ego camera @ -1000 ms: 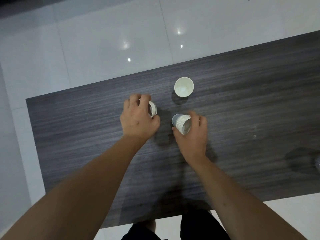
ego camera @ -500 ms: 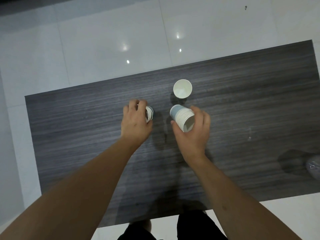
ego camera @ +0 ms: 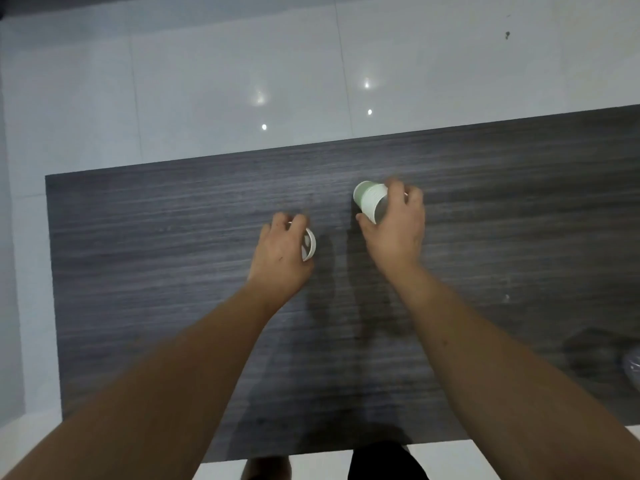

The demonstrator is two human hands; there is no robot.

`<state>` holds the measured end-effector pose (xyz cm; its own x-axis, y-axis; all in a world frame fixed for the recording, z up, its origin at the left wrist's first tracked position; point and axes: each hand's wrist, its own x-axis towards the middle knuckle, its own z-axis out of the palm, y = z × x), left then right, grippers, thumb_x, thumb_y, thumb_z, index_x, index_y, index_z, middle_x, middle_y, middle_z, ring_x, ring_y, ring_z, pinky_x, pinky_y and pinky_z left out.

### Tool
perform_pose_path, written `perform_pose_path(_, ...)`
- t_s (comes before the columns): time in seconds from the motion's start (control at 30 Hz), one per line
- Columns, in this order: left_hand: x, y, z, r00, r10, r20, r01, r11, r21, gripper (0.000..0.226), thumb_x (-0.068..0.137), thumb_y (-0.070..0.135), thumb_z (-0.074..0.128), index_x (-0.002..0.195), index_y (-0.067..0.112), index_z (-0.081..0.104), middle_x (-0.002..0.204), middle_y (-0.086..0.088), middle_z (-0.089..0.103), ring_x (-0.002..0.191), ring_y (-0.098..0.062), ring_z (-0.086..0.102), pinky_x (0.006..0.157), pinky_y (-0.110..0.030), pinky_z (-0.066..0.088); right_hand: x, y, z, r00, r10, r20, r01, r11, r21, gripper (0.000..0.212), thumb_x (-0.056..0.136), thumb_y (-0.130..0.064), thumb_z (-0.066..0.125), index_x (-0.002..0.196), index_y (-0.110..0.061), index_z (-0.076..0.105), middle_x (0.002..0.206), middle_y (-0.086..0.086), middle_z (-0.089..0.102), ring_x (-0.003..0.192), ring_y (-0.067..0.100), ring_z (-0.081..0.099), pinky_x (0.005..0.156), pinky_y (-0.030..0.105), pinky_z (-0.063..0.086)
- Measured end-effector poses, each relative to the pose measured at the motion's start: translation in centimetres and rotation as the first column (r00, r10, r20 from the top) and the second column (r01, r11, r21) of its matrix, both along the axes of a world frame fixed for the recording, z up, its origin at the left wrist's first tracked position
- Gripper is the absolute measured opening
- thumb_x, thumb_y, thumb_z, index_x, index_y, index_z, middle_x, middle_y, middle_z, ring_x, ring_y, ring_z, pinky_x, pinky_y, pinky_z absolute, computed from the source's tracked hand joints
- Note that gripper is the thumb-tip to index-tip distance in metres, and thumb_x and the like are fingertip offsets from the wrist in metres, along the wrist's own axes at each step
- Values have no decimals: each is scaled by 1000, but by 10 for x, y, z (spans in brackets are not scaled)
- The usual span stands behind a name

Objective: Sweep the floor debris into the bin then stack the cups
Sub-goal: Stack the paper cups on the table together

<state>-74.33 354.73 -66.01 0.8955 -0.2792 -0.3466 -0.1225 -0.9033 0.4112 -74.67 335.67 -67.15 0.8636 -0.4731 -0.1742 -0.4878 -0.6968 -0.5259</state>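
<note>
Both hands are over a dark wood-grain table [ego camera: 156,271]. My left hand [ego camera: 278,261] grips a white paper cup [ego camera: 309,245] lying on its side; only its rim shows past my fingers. Up and to the right, my right hand [ego camera: 398,233] grips a second white ribbed paper cup [ego camera: 370,201], tilted with its mouth to the upper left and a greyer band at its lower end. The lone upright cup is not visible as a separate thing. Whether it is nested with the right-hand cup I cannot tell.
Glossy white floor tiles [ego camera: 225,81] lie beyond the table's far edge, with a small dark speck [ego camera: 507,35] at the upper right. A clear plastic object [ego camera: 633,370] sits at the table's right edge. My dark-clothed legs [ego camera: 381,462] stand at the near edge.
My right hand has carried its cup up and away to where the lone upright cup stood. That cup no longer shows on its own. My left hand has barely moved.
</note>
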Motion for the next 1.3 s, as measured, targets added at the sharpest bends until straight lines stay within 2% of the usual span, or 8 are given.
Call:
perform_pose_path(0.3, -20, 17, 27, 1000, 16, -1, -16, 1000, 22, 62, 77, 19, 76, 133, 19, 49, 133, -9, 46, 111, -29, 48, 88, -33, 41, 10, 3, 11, 994, 59, -93, -52, 995, 82, 63, 76, -23, 83, 130, -16, 51, 127, 15, 47, 109, 36, 54, 92, 37, 46)
perform_pose_path(0.5, -26, 25, 71, 999, 18, -27, -17, 999, 33, 63, 74, 23, 79, 130, 18, 50, 129, -10, 45, 109, -33, 48, 87, -37, 43, -36, 20, 57, 995, 76, -62, -66, 987, 148, 67, 71, -28, 84, 129, -19, 51, 119, 11, 47, 106, 34, 55, 90, 35, 47)
perform_pose_path(0.63, -36, 35, 113, 999, -36, -4, 36, 999, 13, 64, 74, 22, 79, 131, 19, 49, 131, -11, 35, 111, -33, 43, 88, -36, 41, -68, 34, 108, 999, 27, -44, -17, 975, 223, 73, 69, -28, 85, 134, -26, 50, 127, 8, 45, 112, 29, 54, 92, 29, 41)
perform_pose_path(0.77, -48, 47, 160, 994, -101, 31, 102, 994, -45, 72, 75, 28, 79, 136, 16, 43, 126, -13, 32, 105, -34, 46, 91, -37, 43, -99, 48, 180, 995, -85, 59, 66, 958, 280, 76, 63, -33, 89, 130, -28, 52, 121, 0, 44, 111, 20, 52, 88, 24, 37)
perform_pose_path(0.83, -55, 52, 187, 995, -96, 33, 99, 984, -147, 78, 72, 28, 83, 134, 17, 38, 124, -7, 33, 99, -28, 49, 81, -35, 45, -115, 54, 222, 978, -156, 139, 104, 940, 326, 77, 62, -32, 90, 129, -28, 54, 123, 0, 51, 113, 18, 52, 88, 25, 39)
perform_pose_path(0.93, -65, 51, 229, 985, -142, 98, 161, 960, -228, 77, 66, 27, 86, 124, 21, 36, 119, 0, 35, 88, -22, 48, 70, -32, 40, -144, 67, 282, 918, -288, 272, 162, 900, 405, 76, 59, -39, 88, 127, -32, 55, 127, -4, 58, 117, 15, 54, 93, 34, 49)
perform_pose_path(1.07, -81, 38, 287, 959, -236, 157, 270, 926, -262, 81, 60, 27, 86, 127, 25, 41, 121, 1, 39, 96, -22, 49, 73, -32, 42, -185, 74, 352, 812, -423, 402, 205, 852, 482, 80, 55, -47, 86, 127, -38, 53, 127, -9, 59, 118, 12, 55, 95, 37, 53)
perform_pose_path(1.3, -132, -31, 394, 870, -388, 306, 471, 837, -278, 87, 55, 25, 84, 125, 28, 34, 97, 7, 51, 85, -18, 54, 64, -33, 51, -274, 37, 449, 712, -448, 541, 229, 876, 424, 80, 53, -49, 87, 123, -42, 50, 117, -13, 56, 104, 1, 56, 72, 15, 46)
